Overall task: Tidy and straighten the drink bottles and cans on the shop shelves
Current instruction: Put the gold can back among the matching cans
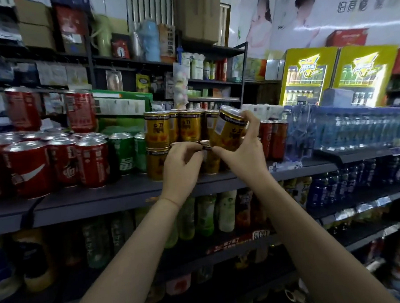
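Gold-yellow drink cans [157,130] stand stacked in two layers on the top shelf [127,192]. My right hand [243,149] grips one gold can [228,129], tilted to the left and lifted above the lower layer. My left hand [183,166] has its fingers curled around the top of a lower gold can [210,160], most of it hidden by the hand. Red cola cans [26,167] and green cans [122,153] stand to the left of the gold stack.
Two red cans [80,111] sit on top of the cola group. Red cans [273,138] and shrink-wrapped water bottles [355,129] fill the shelf to the right. Juice and blue bottles [207,215] line the shelf below. Yellow drink fridges [306,76] stand behind.
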Action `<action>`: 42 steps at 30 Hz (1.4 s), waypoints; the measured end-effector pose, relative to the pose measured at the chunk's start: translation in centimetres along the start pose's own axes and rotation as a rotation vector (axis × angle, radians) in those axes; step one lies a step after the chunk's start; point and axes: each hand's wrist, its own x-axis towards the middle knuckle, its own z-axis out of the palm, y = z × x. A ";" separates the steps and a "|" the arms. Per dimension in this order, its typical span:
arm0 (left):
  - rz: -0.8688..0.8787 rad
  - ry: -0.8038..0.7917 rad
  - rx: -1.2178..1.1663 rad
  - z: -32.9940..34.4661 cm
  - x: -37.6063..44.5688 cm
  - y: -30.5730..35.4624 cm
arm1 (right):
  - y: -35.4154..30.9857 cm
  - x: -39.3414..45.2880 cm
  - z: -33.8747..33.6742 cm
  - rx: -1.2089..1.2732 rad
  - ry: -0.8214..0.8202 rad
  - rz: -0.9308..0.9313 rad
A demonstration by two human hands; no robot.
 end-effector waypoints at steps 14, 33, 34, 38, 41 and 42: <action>0.293 -0.090 0.986 12.6 8.6 -3.7 | 12.8 15.9 -1.9 -0.006 -0.022 0.068; 0.308 0.278 1.084 16.4 7.8 -6.0 | 16.9 20.6 2.6 -0.347 -0.297 -0.061; 0.310 0.285 1.081 16.5 7.7 -6.0 | 16.8 20.6 2.6 -0.394 -0.287 -0.067; 0.319 0.297 1.072 16.4 7.6 -6.0 | 16.5 20.4 2.6 -0.473 -0.292 -0.035; 0.308 0.289 1.074 16.4 7.7 -6.0 | 16.2 20.3 2.7 -0.399 -0.298 -0.018; 0.306 0.288 1.074 16.3 7.7 -6.0 | 16.2 20.3 2.7 -0.380 -0.296 -0.014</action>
